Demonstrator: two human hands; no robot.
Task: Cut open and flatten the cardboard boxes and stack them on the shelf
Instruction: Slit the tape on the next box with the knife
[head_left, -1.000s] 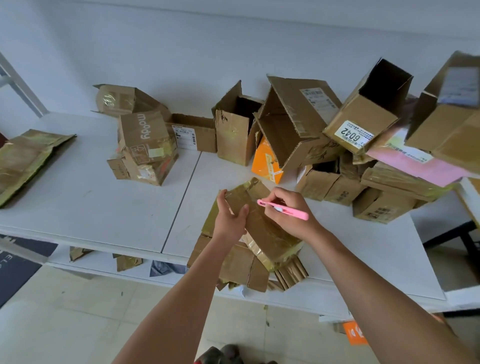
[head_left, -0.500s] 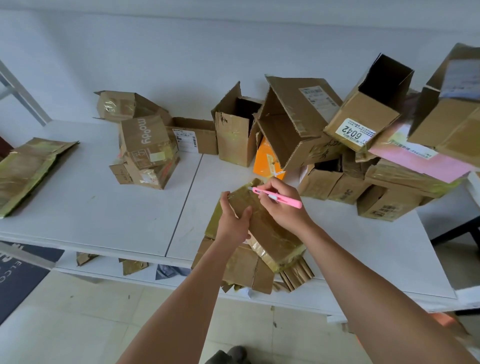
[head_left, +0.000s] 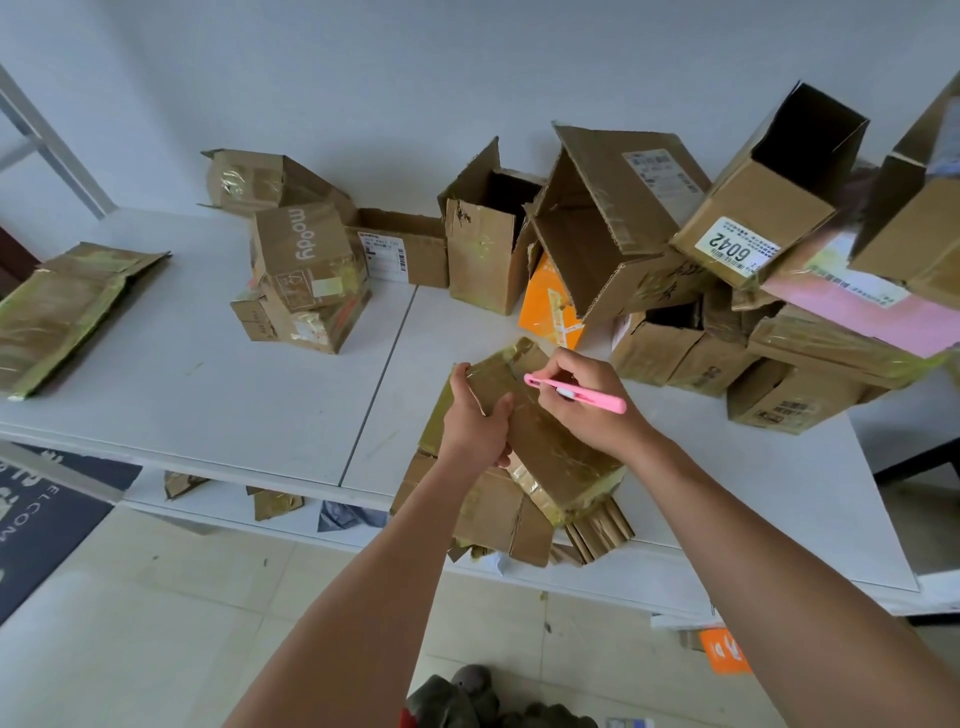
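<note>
A taped brown cardboard box lies tilted on a pile of flattened cardboard at the white table's front edge. My left hand grips the box's upper left edge. My right hand holds a pink box cutter, whose tip touches the box's top near the far end. A flattened taped box lies at the table's far left.
Several unflattened boxes crowd the back and right: a "moody" box, an open upright box, an orange box, a box labelled 6042, a pink package. Scraps lie on the lower shelf. A dark mat covers the floor at left.
The cutter's tip has moved up the box toward its far end. My left hand keeps its grip on the box's edge. The view has shifted slightly.
</note>
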